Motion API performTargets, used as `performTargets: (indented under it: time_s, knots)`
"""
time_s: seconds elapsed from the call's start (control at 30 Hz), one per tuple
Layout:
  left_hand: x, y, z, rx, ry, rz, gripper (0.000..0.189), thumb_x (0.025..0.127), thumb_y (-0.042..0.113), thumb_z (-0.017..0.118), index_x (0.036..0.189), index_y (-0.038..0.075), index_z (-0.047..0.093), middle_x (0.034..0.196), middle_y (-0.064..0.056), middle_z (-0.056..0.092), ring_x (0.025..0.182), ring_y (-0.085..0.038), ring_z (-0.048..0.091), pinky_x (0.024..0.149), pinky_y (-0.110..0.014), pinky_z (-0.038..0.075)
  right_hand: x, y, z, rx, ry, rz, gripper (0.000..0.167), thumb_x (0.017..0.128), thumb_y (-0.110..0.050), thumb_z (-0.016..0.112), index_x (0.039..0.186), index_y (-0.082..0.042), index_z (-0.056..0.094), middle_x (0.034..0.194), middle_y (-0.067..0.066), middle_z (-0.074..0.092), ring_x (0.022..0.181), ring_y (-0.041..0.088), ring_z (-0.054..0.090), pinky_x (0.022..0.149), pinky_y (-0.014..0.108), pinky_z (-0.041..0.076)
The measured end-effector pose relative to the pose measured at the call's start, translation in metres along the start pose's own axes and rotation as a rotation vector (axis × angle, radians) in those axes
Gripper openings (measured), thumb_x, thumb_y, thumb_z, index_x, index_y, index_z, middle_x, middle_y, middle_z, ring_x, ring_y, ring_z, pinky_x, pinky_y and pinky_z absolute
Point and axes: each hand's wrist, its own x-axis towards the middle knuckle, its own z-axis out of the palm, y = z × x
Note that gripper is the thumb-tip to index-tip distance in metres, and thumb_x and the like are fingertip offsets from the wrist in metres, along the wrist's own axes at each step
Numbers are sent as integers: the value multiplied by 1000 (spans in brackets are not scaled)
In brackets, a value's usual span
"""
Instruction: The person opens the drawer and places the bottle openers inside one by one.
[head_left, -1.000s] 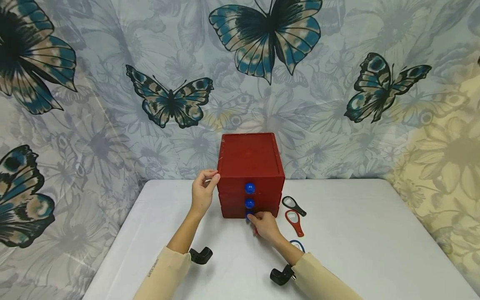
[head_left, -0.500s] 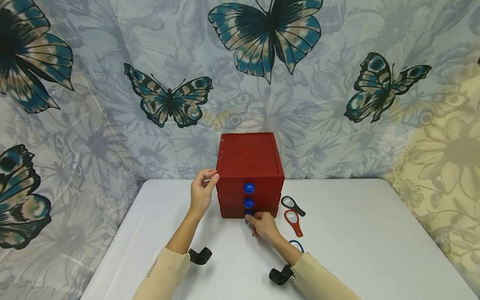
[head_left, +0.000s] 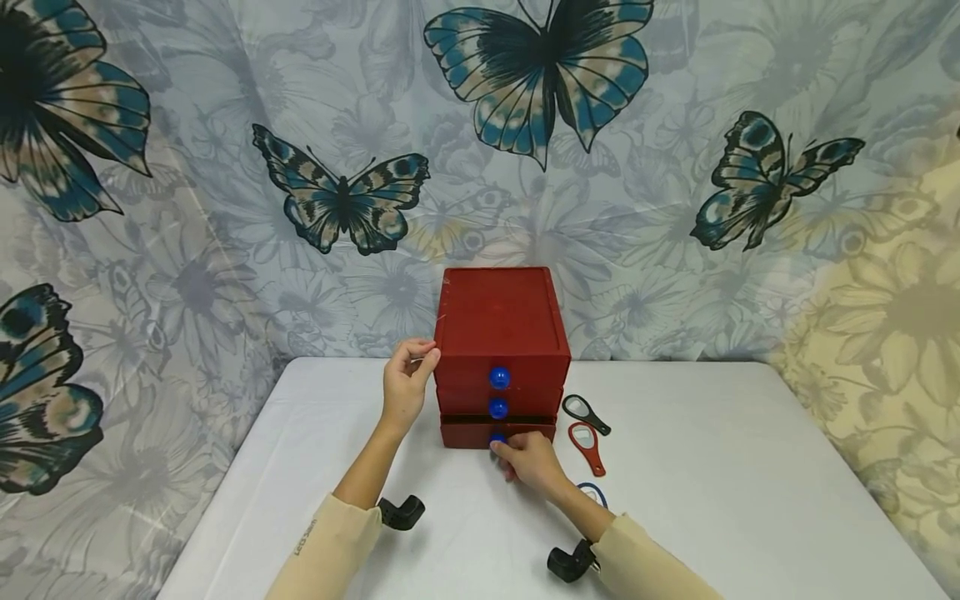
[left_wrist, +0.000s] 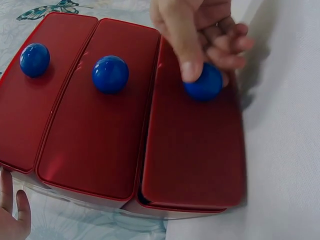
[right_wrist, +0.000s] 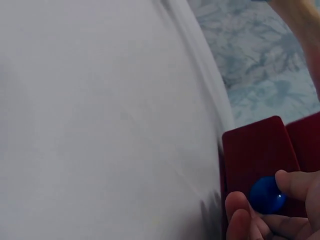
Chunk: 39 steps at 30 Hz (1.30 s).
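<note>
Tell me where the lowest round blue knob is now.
In the left wrist view, the lowest round blue knob is right of centre, toward the top, on the front of the bottom red drawer, pinched by the right hand.

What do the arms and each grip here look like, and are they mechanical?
They're human. The left grip and right grip are bare, ungloved hands. The left sleeve is pale beige with small dark lettering, too small to read; the right sleeve matches, without visible lettering. A black, angular block sits at each wrist: left block, right block. No cables are visible.
</note>
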Motion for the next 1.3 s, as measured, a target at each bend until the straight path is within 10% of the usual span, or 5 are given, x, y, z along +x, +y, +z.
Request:
performTargets:
  time_s: [0.57, 1.3]
  knots:
    - [-1, -1, -1, -2, -13, 6, 23, 93, 6, 63, 100, -16, 58, 113, -30, 55, 94, -4, 60, 79, -13, 51, -74, 0, -1, -32, -140, -37, 33, 91, -30, 67, 76, -2, 70, 57, 0, 60, 49, 10, 54, 44, 20, 39]
    - [-1, -2, -2, 0, -9, -17, 25, 92, 7, 64, 102, -15, 58, 114, -30, 56, 93, -1, 60, 77, -13, 51, -82, 2, -8, -103, -237, -7, 29, 92, -30, 66, 94, -2, 72, 62, -1, 60, 52, 9, 52, 47, 21, 42]
